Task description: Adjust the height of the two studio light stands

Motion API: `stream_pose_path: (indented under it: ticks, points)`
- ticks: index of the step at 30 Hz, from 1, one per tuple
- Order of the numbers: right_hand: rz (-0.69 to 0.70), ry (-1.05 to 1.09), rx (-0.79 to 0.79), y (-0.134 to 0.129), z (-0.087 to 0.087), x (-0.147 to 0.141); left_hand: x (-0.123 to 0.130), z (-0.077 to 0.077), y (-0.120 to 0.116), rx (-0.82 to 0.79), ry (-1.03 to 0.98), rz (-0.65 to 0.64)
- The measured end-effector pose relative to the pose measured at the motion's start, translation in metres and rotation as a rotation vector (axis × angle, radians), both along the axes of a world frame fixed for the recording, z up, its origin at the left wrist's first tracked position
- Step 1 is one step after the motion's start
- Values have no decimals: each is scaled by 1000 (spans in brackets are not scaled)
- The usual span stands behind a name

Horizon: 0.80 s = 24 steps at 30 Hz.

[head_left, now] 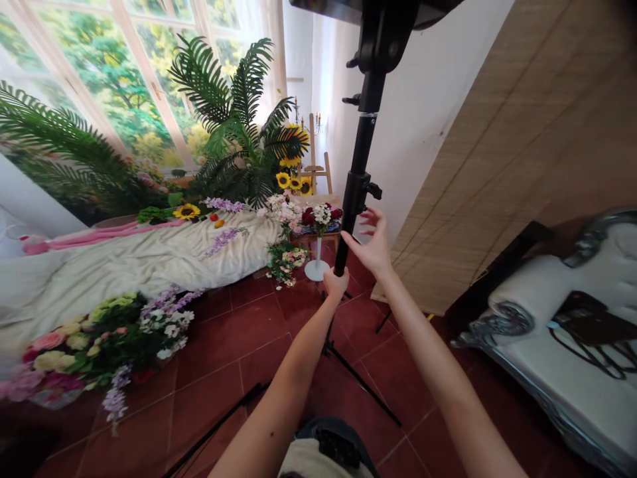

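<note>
A black light stand (362,143) rises in front of me, its tripod legs spread on the floor and a dark fixture partly in view at the top edge. My left hand (337,282) is wrapped around the pole low down. Higher up, my right hand (371,242) is beside the pole with fingers spread and curved, the thumb at the pole's edge. Just above those fingers sits the stand's clamp collar (356,192) with its locking knob (374,191). Whether the right thumb touches the pole I cannot tell.
A draped cream cloth (149,259) with flowers lies at left, a bouquet (99,338) before it. Behind the stand are a white pedestal vase (318,259) and an easel (314,166). A woven panel (478,133) and a white sofa (572,358) holding a black bag (594,322) are at right.
</note>
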State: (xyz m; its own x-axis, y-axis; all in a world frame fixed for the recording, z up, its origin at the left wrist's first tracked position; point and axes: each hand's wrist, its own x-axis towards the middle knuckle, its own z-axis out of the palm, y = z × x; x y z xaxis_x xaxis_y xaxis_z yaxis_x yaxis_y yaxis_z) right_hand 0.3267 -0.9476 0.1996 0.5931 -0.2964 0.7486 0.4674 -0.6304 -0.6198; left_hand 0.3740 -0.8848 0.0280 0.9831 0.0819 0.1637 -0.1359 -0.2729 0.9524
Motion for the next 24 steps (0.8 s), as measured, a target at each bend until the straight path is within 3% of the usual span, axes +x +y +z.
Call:
stream_pose_path:
  ticks: [2, 4, 10, 14, 18, 20, 24]
  points:
    - [21, -16, 28, 8, 25, 16, 0, 1, 0, -16, -9, -2]
    - [10, -1, 40, 12, 38, 28, -1, 2, 1, -34, -12, -22]
    - [15, 121, 33, 6, 33, 37, -2, -5, 18, -66, -55, -201]
    - [181, 232, 24, -2, 18, 32, -7, -20, 36, -148, -76, -406]
    - [345, 324, -23, -9, -5, 30, -7, -32, 43, -170, 1, -443]
    - [351, 372, -14, -9, -25, 29, -5, -35, 42, -183, 49, -437]
    - [221, 422, 100, 2, -76, 25, -5, -34, 38, -260, 128, -446]
